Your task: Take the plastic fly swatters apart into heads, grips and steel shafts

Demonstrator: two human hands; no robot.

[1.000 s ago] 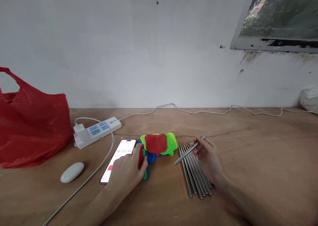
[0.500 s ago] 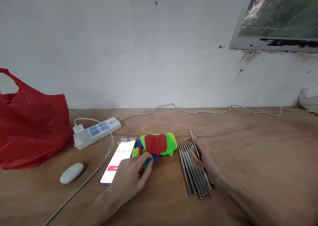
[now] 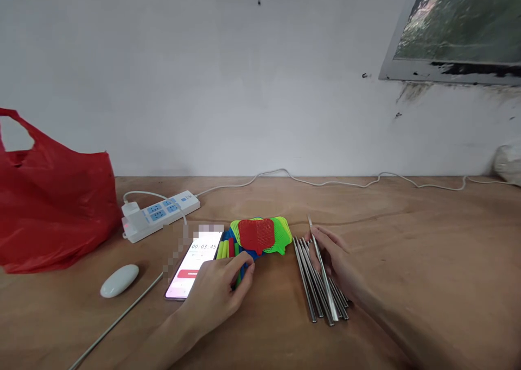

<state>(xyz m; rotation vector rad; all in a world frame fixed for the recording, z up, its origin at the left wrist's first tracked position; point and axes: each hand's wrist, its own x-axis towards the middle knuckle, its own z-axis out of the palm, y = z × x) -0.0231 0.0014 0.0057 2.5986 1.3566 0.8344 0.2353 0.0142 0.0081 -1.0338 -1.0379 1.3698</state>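
Note:
In my right hand a thin silver metal rod is pinched, its far end raised. Below it, several similar metal rods lie side by side on the table. My left hand rests with curled fingers over coloured handle tubes, beside the phone. Its thumb and forefinger come together at the tips; what they grip, if anything, is hidden. Just beyond lie mesh fly swatter heads: a red head on top of a green head, with yellow-green and blue ones beneath.
A lit phone showing a timer lies left of the tubes. Farther left are a white mouse-shaped object, a power strip and a red plastic bag. A white cable runs along the wall.
The rod in my right hand has tilted and its lower end now lies higher over the pile. My left hand has barely moved. The whole view has shifted slightly.

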